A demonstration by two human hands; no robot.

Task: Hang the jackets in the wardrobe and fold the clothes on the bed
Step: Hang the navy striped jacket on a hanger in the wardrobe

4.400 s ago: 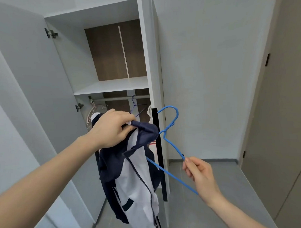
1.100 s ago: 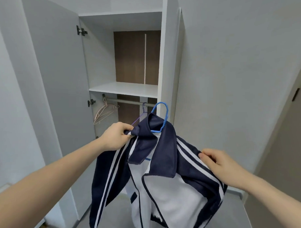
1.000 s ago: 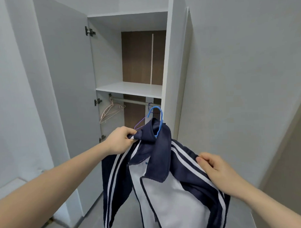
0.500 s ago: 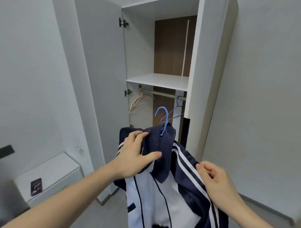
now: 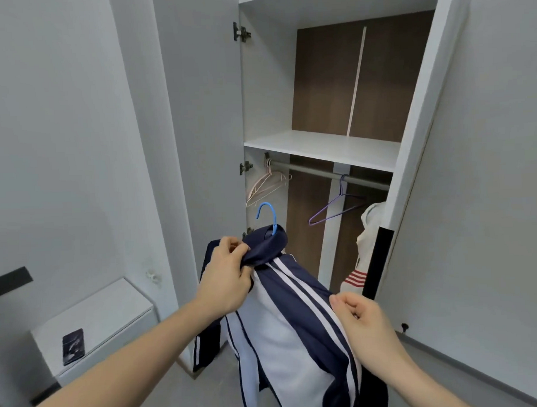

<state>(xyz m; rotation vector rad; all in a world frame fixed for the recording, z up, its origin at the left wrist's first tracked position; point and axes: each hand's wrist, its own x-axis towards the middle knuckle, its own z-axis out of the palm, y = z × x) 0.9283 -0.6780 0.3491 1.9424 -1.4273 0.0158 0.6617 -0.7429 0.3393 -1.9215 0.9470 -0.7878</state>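
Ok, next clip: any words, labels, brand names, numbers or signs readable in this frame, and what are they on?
None can be read.
Navy and white jacket: stripes only, no lettering in view.
White garment with red stripes in the wardrobe: no text visible.
Dark flat object on the white cabinet: pale marks on it, too blurred to read.
Blue hanger and wardrobe door: plain.
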